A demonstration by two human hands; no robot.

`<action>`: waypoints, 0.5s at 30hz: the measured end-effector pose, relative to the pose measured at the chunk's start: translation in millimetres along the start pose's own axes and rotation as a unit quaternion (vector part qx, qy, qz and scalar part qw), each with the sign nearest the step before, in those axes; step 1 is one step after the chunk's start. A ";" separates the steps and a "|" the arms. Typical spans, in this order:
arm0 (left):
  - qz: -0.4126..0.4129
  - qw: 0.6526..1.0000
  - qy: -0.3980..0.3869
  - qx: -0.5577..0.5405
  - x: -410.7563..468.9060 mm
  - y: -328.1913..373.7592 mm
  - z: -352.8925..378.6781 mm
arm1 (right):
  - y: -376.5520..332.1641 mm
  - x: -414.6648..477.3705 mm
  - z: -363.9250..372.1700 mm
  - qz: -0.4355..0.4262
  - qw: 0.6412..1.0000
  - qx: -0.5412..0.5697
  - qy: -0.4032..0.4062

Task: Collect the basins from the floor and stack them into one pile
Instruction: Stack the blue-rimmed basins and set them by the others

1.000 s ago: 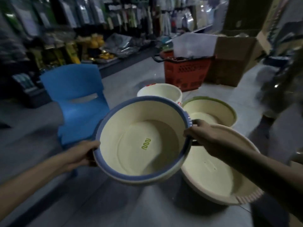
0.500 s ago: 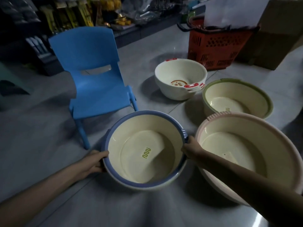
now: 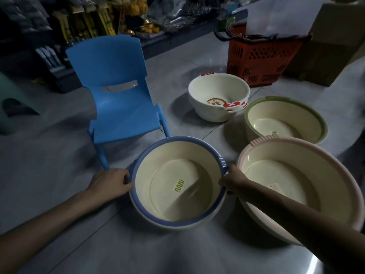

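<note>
blue-rimmed basin [image 3: 177,175], cream inside with a small green mark on the bottom, upright, low in the middle foreground, on or just above the grey tiled floor [image 3: 49,155]; cannot tell which. gripped on opposite sides: left hand [image 3: 111,181] with fingers curled round the left rim, right hand [image 3: 232,181] closed round the right rim just below a ribbed blue tab, fingertips hidden under the edge.

just to the right, pink-rimmed basin [image 3: 286,171], larger, upright on the floor, partly crossed by the right forearm. beyond it, near its far rim, green-rimmed basin [image 3: 284,119], also upright. just beside that on the left, nested white basins [image 3: 218,97] with red handles, a round red mark on the bottom of the top one.

behind and left of the blue-rimmed basin, blue chair [image 3: 118,95], one front leg near the left hand. farther back, red basket [image 3: 262,60] with white sheets [image 3: 280,14] on top, cardboard box [image 3: 331,46] to its right. dim shelves [image 3: 88,16] of packaged goods along the back.
</note>
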State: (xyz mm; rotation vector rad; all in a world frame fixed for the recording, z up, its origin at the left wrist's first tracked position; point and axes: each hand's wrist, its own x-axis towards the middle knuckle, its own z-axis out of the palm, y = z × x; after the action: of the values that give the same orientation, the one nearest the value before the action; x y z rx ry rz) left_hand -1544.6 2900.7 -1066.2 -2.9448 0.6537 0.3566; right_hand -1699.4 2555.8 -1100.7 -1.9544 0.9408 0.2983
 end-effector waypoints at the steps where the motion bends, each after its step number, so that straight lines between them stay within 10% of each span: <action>1: 0.021 1.000 0.014 0.010 -1.6 5.8 -7.3 | -0.5 -3.0 -1.5 -0.008 1.000 -0.012 0.000; 15: 0.308 0.946 0.103 -0.014 -13.8 180.4 -73.2 | 34.7 -109.1 -75.0 -0.189 0.939 -0.271 0.091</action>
State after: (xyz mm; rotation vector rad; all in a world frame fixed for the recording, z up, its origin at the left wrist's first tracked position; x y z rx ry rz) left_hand -1619.0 2732.5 -1001.1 -2.7485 1.6101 0.0975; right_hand -1810.1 2538.3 -1022.3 -2.6585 0.6074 0.1630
